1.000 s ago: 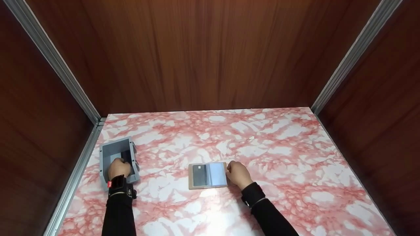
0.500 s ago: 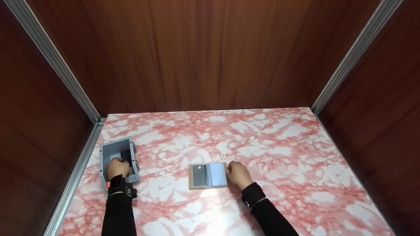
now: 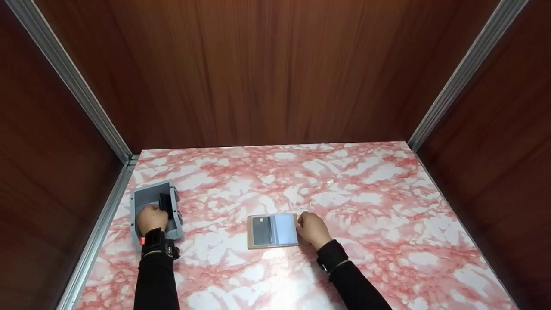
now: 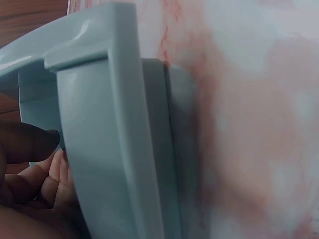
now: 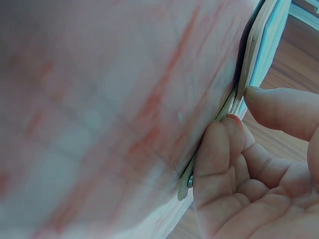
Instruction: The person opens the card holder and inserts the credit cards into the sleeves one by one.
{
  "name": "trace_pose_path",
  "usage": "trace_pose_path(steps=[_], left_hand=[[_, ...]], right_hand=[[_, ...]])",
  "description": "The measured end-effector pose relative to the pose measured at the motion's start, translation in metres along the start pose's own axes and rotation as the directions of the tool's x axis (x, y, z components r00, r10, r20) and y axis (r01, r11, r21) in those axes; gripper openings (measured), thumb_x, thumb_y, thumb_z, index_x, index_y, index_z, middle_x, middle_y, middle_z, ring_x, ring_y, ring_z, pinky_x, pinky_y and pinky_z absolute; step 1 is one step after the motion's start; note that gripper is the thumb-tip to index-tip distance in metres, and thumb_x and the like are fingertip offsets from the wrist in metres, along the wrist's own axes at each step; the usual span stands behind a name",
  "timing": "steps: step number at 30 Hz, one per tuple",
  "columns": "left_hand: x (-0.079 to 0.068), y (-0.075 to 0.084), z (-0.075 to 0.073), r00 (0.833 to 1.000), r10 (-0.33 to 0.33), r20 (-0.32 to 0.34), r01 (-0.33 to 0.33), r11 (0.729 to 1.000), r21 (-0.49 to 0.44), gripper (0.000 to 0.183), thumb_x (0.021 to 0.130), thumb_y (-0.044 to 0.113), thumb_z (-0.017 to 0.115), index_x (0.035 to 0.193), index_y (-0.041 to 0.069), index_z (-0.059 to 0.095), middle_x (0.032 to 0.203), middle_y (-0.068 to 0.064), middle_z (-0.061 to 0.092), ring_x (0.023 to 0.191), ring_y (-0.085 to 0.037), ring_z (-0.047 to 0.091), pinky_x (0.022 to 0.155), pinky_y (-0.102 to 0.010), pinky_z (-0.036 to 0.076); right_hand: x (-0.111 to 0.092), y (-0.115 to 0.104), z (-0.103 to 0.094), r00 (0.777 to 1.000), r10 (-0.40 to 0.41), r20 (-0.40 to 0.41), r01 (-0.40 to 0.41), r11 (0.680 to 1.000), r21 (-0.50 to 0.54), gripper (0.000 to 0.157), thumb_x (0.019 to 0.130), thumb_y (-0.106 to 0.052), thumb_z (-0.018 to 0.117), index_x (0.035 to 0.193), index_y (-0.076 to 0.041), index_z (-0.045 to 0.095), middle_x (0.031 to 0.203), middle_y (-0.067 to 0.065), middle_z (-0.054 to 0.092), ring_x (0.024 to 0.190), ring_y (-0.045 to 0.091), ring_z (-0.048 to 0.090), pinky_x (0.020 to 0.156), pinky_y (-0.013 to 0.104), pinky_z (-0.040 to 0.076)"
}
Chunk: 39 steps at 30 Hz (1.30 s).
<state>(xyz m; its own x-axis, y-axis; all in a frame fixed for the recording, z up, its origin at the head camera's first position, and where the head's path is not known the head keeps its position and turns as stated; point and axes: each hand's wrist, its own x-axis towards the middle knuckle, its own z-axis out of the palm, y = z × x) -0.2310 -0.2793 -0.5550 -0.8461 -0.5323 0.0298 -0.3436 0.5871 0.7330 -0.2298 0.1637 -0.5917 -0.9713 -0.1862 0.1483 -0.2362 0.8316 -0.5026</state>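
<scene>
My left hand (image 3: 151,218) reaches into a grey plastic bin (image 3: 134,206) at the table's left, fingers curled. A black flat thing like a card (image 3: 166,206) meets its fingertips, which seem to pinch it. In the left wrist view, the bin's wall (image 4: 94,134) hides most of the grip; the thumb (image 4: 37,140) bends towards the fingers. An open tan card holder (image 3: 250,232) with clear sleeves lies mid-table, a dark chip card (image 3: 261,232) in its left sleeve. My right hand (image 3: 313,229) pinches the holder's right edge (image 5: 244,64) between thumb and curled fingers.
Pink-and-white marbled tabletop (image 3: 344,181) surrounds the holder. Brown wood panels (image 3: 275,73) enclose the back and both sides, with metal rails (image 3: 99,112) at the corners. Latches (image 3: 176,193) stick out from the bin's right side.
My left hand has shifted slightly left and away from me inside the bin, and more of the black flat thing shows at its fingertips. The right hand and the card holder stay where they were.
</scene>
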Motion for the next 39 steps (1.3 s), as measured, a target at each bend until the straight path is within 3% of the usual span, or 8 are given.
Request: trace_pose_path(steps=[5,17,39], left_hand=[[0.0015,0.0005,0.0013,1.000,0.001,0.016,-0.001,1.000,-0.019,0.037,0.093,0.006,0.046,0.122,-0.013,0.060,0.117,-0.032,0.061,0.107,-0.049,0.056,0.095,-0.056,0.042],[0.0038,-0.0016,0.0030,0.999,0.042,0.016,-0.042,0.999,0.011,0.031,0.086,0.006,0.054,0.108,-0.013,0.065,0.109,-0.031,0.064,0.101,-0.048,0.059,0.091,-0.055,0.044],[0.0077,0.0050,0.0051,1.000,0.016,0.003,-0.016,1.000,-0.006,0.031,0.089,0.004,0.054,0.113,-0.013,0.063,0.109,-0.032,0.063,0.102,-0.049,0.057,0.091,-0.056,0.043]], right_hand=[[0.0003,-0.0004,-0.0004,1.000,0.007,0.009,-0.007,1.000,0.003,0.013,0.080,-0.002,0.072,0.084,-0.002,0.060,0.071,0.004,0.056,0.065,0.023,0.055,0.063,0.040,0.048],[0.0004,0.0010,0.0000,1.000,-0.003,0.012,0.003,1.000,0.007,0.013,0.080,-0.002,0.072,0.085,-0.002,0.060,0.072,0.004,0.055,0.066,0.023,0.054,0.064,0.039,0.048],[0.0009,0.0001,-0.0001,1.000,0.014,0.011,-0.014,1.000,-0.015,0.013,0.079,-0.004,0.072,0.084,-0.004,0.060,0.071,0.003,0.054,0.065,0.022,0.053,0.063,0.038,0.047]])
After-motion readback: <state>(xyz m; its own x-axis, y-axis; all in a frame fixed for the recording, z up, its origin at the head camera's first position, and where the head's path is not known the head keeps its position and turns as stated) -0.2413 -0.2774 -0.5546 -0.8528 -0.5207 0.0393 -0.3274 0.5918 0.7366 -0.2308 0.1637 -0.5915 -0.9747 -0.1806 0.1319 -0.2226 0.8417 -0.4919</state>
